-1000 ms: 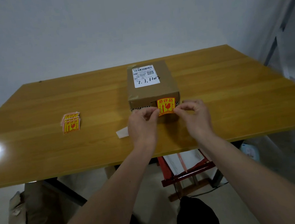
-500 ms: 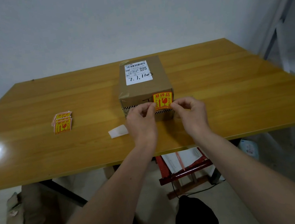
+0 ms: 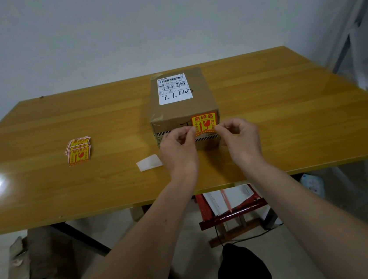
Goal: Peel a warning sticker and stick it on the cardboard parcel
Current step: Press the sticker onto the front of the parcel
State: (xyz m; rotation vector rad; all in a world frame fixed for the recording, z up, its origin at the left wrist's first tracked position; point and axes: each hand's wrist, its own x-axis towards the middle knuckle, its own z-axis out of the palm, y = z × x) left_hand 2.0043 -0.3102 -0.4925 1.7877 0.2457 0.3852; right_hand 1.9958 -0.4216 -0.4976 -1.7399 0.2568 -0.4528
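Observation:
A brown cardboard parcel (image 3: 182,109) with a white shipping label (image 3: 174,89) on top stands mid-table. An orange and yellow warning sticker (image 3: 204,123) lies against the parcel's near face, close to its top right corner. My left hand (image 3: 179,150) pinches the sticker's lower left corner. My right hand (image 3: 241,138) pinches its lower right corner. Both hands hide the lower part of the parcel's front. Whether the sticker's upper edge is stuck down I cannot tell.
A small stack of warning stickers (image 3: 78,150) lies on the wooden table (image 3: 290,115) to the left. A white backing strip (image 3: 149,162) rests beside my left hand. Under the table are a red stool with papers (image 3: 230,201) and a crumpled cardboard bag (image 3: 39,268).
Both hands have carried the sticker up and onto the parcel's near face, from near its bottom to close under the top edge. The camera view has shifted slightly.

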